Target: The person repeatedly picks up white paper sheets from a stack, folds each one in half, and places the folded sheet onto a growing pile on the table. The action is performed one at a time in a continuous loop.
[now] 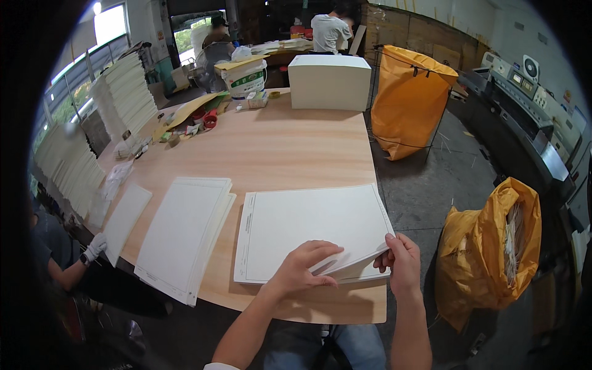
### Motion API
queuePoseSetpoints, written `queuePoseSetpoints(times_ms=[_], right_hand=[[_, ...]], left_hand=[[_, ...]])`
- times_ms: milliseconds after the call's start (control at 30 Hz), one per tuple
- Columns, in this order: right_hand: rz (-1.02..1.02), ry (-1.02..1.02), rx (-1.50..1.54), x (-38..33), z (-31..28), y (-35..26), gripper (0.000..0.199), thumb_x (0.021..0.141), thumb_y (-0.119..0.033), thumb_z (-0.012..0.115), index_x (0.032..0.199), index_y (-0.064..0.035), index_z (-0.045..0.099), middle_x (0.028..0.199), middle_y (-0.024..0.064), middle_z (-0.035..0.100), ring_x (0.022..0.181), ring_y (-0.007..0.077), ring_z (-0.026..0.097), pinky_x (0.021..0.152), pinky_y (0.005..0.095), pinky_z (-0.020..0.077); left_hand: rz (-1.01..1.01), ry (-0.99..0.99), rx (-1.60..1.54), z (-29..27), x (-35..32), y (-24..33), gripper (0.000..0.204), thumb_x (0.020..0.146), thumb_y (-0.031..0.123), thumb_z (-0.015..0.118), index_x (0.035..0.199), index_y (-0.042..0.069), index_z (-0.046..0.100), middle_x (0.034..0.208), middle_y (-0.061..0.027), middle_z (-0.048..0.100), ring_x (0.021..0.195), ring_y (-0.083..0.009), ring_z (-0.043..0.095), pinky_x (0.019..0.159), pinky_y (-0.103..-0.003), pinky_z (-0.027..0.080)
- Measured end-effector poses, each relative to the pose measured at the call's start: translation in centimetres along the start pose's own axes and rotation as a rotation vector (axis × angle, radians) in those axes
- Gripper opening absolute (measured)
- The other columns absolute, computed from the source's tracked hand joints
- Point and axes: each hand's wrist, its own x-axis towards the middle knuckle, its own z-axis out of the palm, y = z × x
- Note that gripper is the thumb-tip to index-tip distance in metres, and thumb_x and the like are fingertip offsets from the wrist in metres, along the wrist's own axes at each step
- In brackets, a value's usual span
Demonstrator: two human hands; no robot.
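Head view. Landmark: paper stack (302, 225), near edge of worktop (296, 148), long axis left to right across the person's front. Right hand (402, 259) at the stack's right edge, near corner; thumb and fingers closed on the top sheet (351, 256), whose near right part is bowed up off the stack. Left hand (303, 266) over the stack's near edge, left of the raised part; fingers curved, thumb well apart, nothing gripped. Contact with the paper there: cannot tell. Raised part lies between the two hands, right of the left fingers; right hand nearer, being on it.

Writing: small print down the stack's left margin, too fine to read. Beyond the stack, to the left: white bucket (248, 81) with green label; just beside it, small printed carton (257, 99).
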Motion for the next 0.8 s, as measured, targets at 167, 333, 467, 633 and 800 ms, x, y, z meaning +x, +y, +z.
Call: queuePoseSetpoints(times_ms=[167,333,467,633,800], right_hand=[[0.001,-0.018,0.051,0.1,0.2,-0.1,0.037,0.108,-0.024,0.062,0.075,-0.0096,0.052,0.063,0.0008,0.052,0.056,0.0135,0.059,0.051,0.0285,0.0456],[-0.021,0.012,0.051,0.0,0.3,0.1,0.039,0.107,-0.028,0.066,0.075,-0.0101,0.053,0.062,0.0004,0.054,0.057,0.0148,0.062,0.051,0.0294,0.0465],[-0.442,0.11,-0.842,0.1,1.1,0.9,0.039,0.107,-0.029,0.066,0.075,-0.0106,0.052,0.062,0.0001,0.055,0.056,0.014,0.062,0.051,0.0278,0.0465],[-0.013,0.0,0.004,0.3,1.0,-0.3,0.038,0.106,-0.023,0.062,0.073,-0.0103,0.051,0.061,0.0005,0.052,0.053,0.0128,0.059,0.049,0.0269,0.0445],[-0.022,-0.007,-0.001,0.4,1.0,-0.4,0.038,0.106,-0.024,0.062,0.073,-0.0115,0.048,0.06,0.0014,0.053,0.051,0.0129,0.058,0.048,0.0259,0.0436]], left_hand=[[-0.129,0.025,-0.215,0.4,-0.3,0.0,0.061,0.081,0.014,0.093,0.136,0.005,0.069,0.134,-0.0127,0.067,0.125,-0.024,0.065,0.11,-0.038,0.056],[-0.245,0.064,-0.375,0.8,-0.6,0.0,0.061,0.09,0.008,0.085,0.146,0.007,0.062,0.135,-0.0127,0.066,0.125,-0.0227,0.064,0.111,-0.038,0.056],[-0.247,0.172,-0.262,1.0,-0.2,1.2,0.052,0.102,0.003,0.069,0.152,0.009,0.057,0.135,-0.0122,0.066,0.122,-0.0227,0.065,0.105,-0.034,0.055],[-0.08,0.008,-0.097,0.7,-0.5,-0.1,0.044,0.095,0.012,0.079,0.138,0.01,0.069,0.131,-0.0116,0.068,0.116,-0.0253,0.065,0.099,-0.036,0.054],[-0.063,0.047,-0.099,1.0,-0.5,-0.4,0.057,0.081,0.027,0.092,0.132,0.012,0.072,0.131,-0.0123,0.068,0.121,-0.0296,0.065,0.103,-0.039,0.054]])
